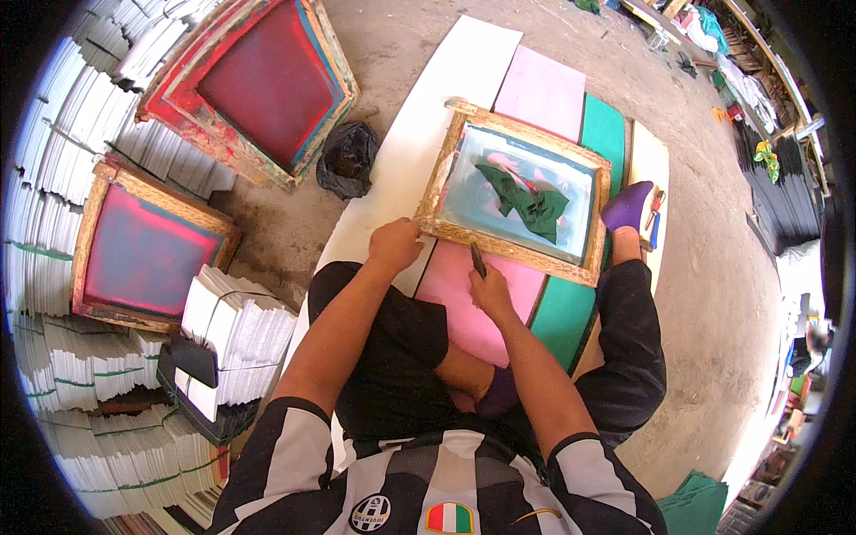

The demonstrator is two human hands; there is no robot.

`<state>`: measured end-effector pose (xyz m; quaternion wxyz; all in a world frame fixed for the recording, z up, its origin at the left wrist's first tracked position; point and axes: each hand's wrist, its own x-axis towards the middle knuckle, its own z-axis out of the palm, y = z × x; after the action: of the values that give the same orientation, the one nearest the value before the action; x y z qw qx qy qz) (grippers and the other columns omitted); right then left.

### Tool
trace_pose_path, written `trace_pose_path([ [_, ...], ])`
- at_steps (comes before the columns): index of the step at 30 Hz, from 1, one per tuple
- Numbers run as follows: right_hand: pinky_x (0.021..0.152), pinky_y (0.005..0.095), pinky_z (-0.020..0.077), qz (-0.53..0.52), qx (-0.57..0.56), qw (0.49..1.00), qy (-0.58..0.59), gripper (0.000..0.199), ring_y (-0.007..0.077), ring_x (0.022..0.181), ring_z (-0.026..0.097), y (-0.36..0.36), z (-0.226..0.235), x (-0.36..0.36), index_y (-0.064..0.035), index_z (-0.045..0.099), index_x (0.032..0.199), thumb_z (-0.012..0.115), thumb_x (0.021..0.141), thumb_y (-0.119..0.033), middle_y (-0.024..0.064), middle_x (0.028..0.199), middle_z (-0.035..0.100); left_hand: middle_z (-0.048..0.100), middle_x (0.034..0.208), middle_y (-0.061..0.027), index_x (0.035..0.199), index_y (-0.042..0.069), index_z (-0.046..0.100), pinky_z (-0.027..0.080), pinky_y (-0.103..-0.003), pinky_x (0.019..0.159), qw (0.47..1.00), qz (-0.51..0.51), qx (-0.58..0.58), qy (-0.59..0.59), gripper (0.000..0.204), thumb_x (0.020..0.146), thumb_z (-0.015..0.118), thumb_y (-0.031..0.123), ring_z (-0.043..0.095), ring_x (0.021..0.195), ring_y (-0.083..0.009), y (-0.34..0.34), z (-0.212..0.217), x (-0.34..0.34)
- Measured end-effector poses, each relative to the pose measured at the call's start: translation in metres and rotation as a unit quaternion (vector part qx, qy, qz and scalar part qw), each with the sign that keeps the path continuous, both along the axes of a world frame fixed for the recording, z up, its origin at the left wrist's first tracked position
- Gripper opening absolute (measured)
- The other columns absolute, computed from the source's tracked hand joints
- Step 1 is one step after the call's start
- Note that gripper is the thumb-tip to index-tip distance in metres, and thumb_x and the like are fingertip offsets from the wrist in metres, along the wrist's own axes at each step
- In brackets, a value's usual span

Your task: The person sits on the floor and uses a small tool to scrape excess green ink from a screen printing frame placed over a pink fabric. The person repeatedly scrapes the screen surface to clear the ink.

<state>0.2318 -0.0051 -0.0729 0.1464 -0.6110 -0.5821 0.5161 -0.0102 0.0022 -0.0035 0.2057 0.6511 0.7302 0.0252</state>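
A wooden frame point(517, 250) with a pale blue mesh panel lies in front of me, tilted slightly on coloured sheets. Crumpled dark green cloth point(535, 209) rests on the mesh. My left hand point(395, 245) is closed on the frame's near left corner. A short, dark, narrow tool point(478, 260) stands up from the closed fingers of my right hand point(492, 292); its tip is at the frame's near edge, and its exact kind is unclear. One purple-covered foot point(629, 207) sits against the frame's right side.
White, pink point(473, 308) and green sheets point(563, 323) lie under the frame. A hand tool with red and blue handles point(655, 217) lies right. Two framed screens point(259, 85) point(147, 245), a black bag point(348, 160) and tied paper stacks point(236, 325) stand left.
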Motion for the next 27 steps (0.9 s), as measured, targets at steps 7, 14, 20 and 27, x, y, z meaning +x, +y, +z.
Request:
trace_pose_path([
  [7, 0.054, 0.0404, 0.0518, 0.080, -0.023, 0.996, 0.039, 0.030, 0.0267, 0.054, 0.064, -0.021, 0.024, -0.023, 0.0026, 0.060, 0.094, 0.057, 0.093, -0.027, 0.0166, 0.067, 0.063, 0.071, 0.094, -0.0079, 0.105, 0.020, 0.072, 0.055, -0.046, 0.073, 0.974, -0.194, 0.112, -0.037, 0.021, 0.087, 0.063, 0.025, 0.069, 0.086, -0.0310, -0.008, -0.004, 0.010],
  [14, 0.047, 0.0308, 0.0493, 0.123, -0.075, 0.986, 0.083, 0.019, 0.0169, 0.052, 0.060, -0.019, 0.024, -0.023, -0.0011, 0.056, 0.099, 0.058, 0.093, -0.019, 0.0091, 0.069, 0.061, 0.070, 0.089, -0.0071, 0.088, 0.015, 0.070, 0.055, -0.046, 0.070, 0.963, -0.241, 0.119, 0.015, 0.014, 0.088, 0.059, 0.023, 0.070, 0.085, -0.0294, -0.004, -0.005, 0.005],
  [20, 0.054, 0.0324, 0.0523, 0.057, -0.157, 0.973, 0.160, 0.031, 0.0196, 0.063, 0.065, -0.017, 0.012, -0.022, -0.0002, 0.051, 0.116, 0.057, 0.092, -0.018, 0.0121, 0.081, 0.063, 0.071, 0.091, -0.0112, 0.085, 0.009, 0.070, 0.056, -0.045, 0.071, 0.981, -0.165, 0.068, 0.078, 0.013, 0.084, 0.061, 0.018, 0.071, 0.084, -0.0312, -0.003, -0.007, 0.002],
  [27, 0.052, 0.0376, 0.0495, -0.047, -0.132, 0.985, 0.105, 0.028, 0.0236, 0.060, 0.062, -0.005, 0.019, -0.029, 0.0024, 0.051, 0.101, 0.058, 0.092, -0.023, 0.0116, 0.076, 0.058, 0.073, 0.099, -0.0144, 0.094, 0.009, 0.076, 0.057, -0.039, 0.076, 0.991, 0.062, -0.072, 0.097, 0.018, 0.083, 0.063, 0.013, 0.072, 0.093, -0.0292, -0.006, -0.003, -0.020],
])
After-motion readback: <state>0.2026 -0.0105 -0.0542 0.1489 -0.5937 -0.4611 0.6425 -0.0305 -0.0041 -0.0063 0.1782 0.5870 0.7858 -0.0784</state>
